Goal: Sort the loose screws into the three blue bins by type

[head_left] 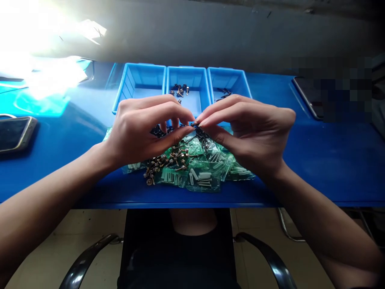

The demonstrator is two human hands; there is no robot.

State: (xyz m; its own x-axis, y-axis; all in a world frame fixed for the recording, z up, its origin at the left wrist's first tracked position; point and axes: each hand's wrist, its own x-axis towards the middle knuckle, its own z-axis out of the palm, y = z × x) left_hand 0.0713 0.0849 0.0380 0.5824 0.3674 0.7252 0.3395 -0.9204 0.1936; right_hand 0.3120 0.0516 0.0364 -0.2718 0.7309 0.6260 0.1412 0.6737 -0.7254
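Remotely, I watch the left hand [136, 128] and right hand [260, 130] pinch one small, dark, slender metal piece [195, 124] between fingertips, neither nearer, its long axis seemingly hand-to-hand, just nearside of the blue rectangular plastic middle bin [195, 99].

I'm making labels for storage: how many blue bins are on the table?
3, in one row: left bin, middle bin with brassy screws, right bin with dark pieces. No others show.
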